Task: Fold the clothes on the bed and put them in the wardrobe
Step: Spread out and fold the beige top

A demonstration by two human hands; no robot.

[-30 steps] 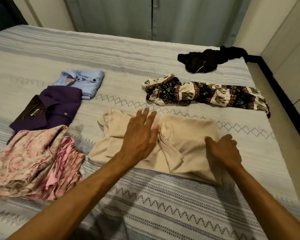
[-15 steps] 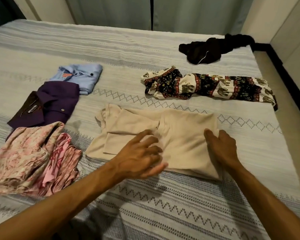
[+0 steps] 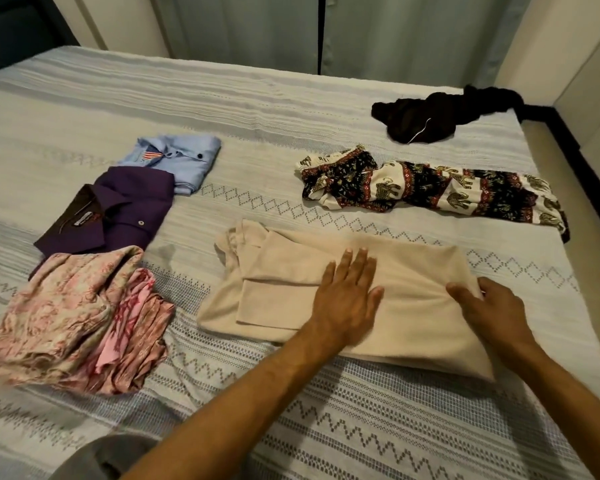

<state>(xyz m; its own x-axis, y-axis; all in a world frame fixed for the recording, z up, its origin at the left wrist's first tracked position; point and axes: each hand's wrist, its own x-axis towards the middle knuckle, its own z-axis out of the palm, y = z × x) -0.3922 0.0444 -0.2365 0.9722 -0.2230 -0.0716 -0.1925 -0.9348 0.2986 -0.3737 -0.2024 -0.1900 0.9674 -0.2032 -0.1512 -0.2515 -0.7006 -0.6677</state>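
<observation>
Bed: our beige garment [image 3: 413, 306] lies part-folded near the front edge of the patterned bedspread [image 3: 326, 427].
Left hand: our left hand [image 3: 349, 303] presses flat on the beige cloth, fingers straight.
Right hand: our right hand [image 3: 492, 313] rests at the garment's right edge; we cannot tell whether its fingers pinch the cloth.
Folded: blue shirt [image 3: 177, 157], purple shirt [image 3: 118, 209], pink floral pile [image 3: 73, 320], at left.
Unfolded: elephant-print trousers [image 3: 430, 188], black garment [image 3: 430, 116], beyond.

Right fingertips [image 3: 478, 289] under beige garment [image 3: 413, 271]
</observation>
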